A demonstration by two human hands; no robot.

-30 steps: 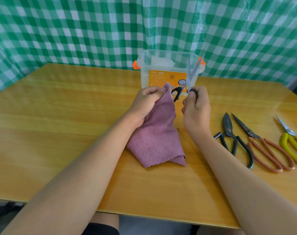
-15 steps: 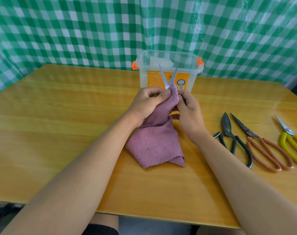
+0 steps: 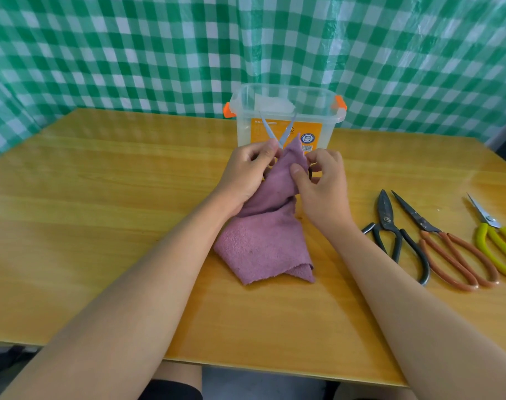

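Note:
A mauve towel (image 3: pixel 263 243) lies bunched at the table's middle, its upper end lifted between both hands. A pair of black-handled scissors (image 3: pixel 286 131) stands blades-up and spread in a V just above the towel's tip. My left hand (image 3: pixel 246 171) grips the towel's upper part against the left blade. My right hand (image 3: pixel 321 183) pinches the towel with its thumb, and a black handle loop shows under its fingers. The rest of the handles is hidden by cloth and fingers.
A clear plastic box (image 3: pixel 326 125) with orange latches and an orange label stands behind the hands. To the right lie black shears (image 3: pixel 390 226), red-brown-handled scissors (image 3: pixel 448 249) and yellow-handled scissors (image 3: pixel 494 241). A green checked sheet (image 3: pixel 159 53) hangs behind the wooden table (image 3: pixel 101 197).
The scissors swung from lying sideways by the box to blades-up, spread in a V. My right hand moved left onto the towel. The towel's top is now wrapped round the scissors.

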